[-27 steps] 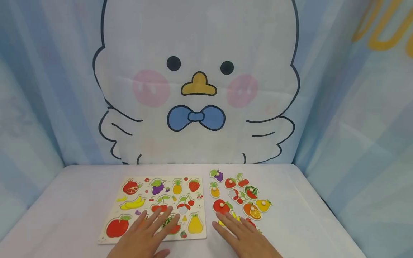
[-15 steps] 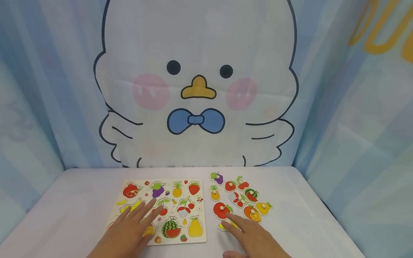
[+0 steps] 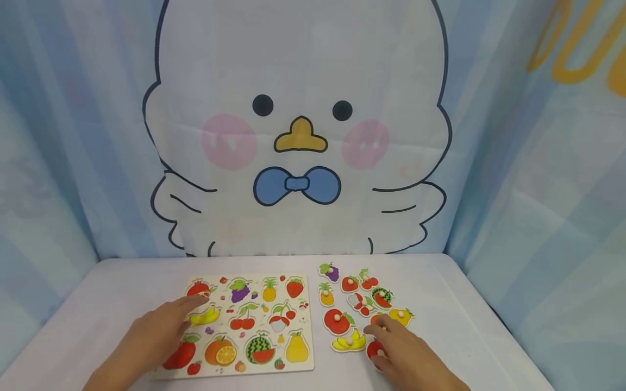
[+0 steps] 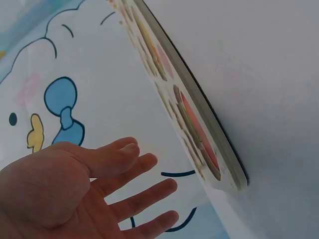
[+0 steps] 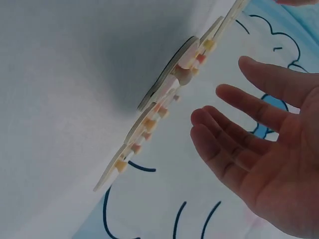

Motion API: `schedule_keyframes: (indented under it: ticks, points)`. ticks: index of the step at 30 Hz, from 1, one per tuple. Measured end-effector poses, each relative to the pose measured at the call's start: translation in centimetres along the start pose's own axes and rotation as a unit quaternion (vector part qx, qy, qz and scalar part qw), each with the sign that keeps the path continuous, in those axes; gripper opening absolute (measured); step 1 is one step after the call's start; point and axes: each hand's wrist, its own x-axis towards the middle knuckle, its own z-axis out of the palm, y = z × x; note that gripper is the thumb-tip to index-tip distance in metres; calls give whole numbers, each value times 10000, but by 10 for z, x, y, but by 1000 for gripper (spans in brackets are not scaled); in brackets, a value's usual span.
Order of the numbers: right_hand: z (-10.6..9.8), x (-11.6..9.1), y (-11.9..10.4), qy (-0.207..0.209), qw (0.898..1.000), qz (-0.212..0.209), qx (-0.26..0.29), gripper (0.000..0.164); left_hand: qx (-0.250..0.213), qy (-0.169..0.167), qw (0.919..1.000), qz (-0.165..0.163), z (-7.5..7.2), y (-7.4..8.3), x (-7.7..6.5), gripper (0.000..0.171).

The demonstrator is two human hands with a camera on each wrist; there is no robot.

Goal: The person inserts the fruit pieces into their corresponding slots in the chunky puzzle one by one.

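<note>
My left hand (image 3: 155, 332) hangs over the left side of a wooden fruit puzzle board (image 3: 274, 370), fingertips overlapping the printed bananas and pomegranate. In the left wrist view that hand (image 4: 94, 191) has its fingers spread and holds nothing, apart from the board's edge (image 4: 214, 132). Over the loose knobbed pieces is my right hand (image 3: 403, 350), partly covering a red fruit piece (image 3: 375, 350) and an orange piece (image 3: 376, 319). The right wrist view shows this hand (image 5: 254, 149) with relaxed, empty fingers above the pieces. A banana piece (image 3: 349, 342) lies just left of it.
Beyond the right hand lie more pieces: a red apple-like one (image 3: 337, 322), pear (image 3: 401, 316), watermelon (image 3: 382, 297), pineapple (image 3: 326, 294), grapes (image 3: 330, 272) and several others. A white table (image 3: 469, 326) carries everything, with a cartoon-printed curtain (image 3: 298, 228) behind.
My left hand has moved left from the board's lower middle, uncovering the orange and watermelon pictures. My right hand has shifted slightly right, uncovering the banana piece.
</note>
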Motion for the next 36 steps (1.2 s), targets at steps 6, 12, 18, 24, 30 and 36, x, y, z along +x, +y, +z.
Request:
schedule_keyframes:
  ticks: [6, 12, 18, 24, 30, 36]
  points:
    - [0, 5, 10, -156, 9995, 253, 101, 34, -258, -89, 9995, -176, 1, -15, 11, 51]
    - [2, 8, 15, -330, 9987, 118, 364, 19, -313, -170, 9988, -332, 2, -30, 19, 45]
    - [2, 10, 19, -484, 9978, 134, 436, 18, -331, -270, 9983, -391, 7, -40, 24, 36]
    - [2, 11, 20, -638, 9957, 190, 642, 18, -468, -390, 9974, -376, 12, -44, 27, 34]
    - [3, 11, 23, -777, 9915, 143, 1032, 16, -667, -520, 9952, -502, 14, -47, 29, 35]
    - [4, 12, 25, -800, 9890, 47, 1245, 14, -754, -527, 9940, -589, 12, -47, 34, 34]
